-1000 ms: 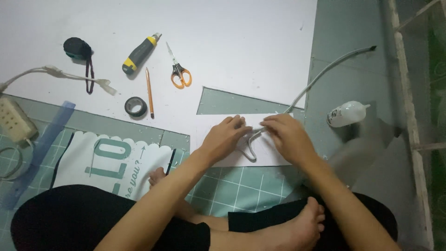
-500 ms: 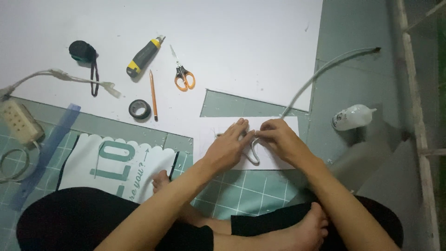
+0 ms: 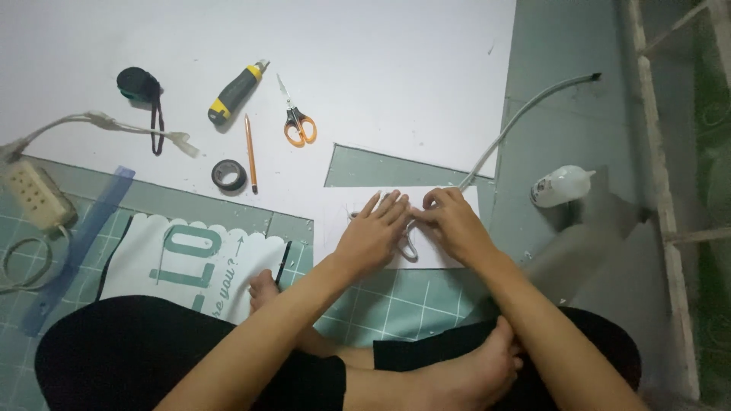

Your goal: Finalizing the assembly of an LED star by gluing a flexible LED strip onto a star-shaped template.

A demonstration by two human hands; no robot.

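My left hand (image 3: 371, 236) lies flat with fingers spread on a small white paper rectangle (image 3: 457, 259) on the floor in front of me. My right hand (image 3: 451, 223) is beside it, fingertips pinching a grey cable (image 3: 509, 129) where it loops on the paper. The cable runs up and to the right to a dark tip. Part of the loop shows between the two hands.
A large white sheet (image 3: 381, 68) holds orange-handled scissors (image 3: 295, 122), a pencil (image 3: 249, 152), a yellow-black utility knife (image 3: 234, 94), a tape roll (image 3: 228, 174) and a black tape measure (image 3: 138, 84). A power strip (image 3: 34, 194), blue ruler (image 3: 84, 236), white glue bottle (image 3: 562, 186), green cutting mat (image 3: 403, 297).
Both hands stay on the cable and paper; the left hand has flattened and slid a little over the paper. The view shifted slightly.
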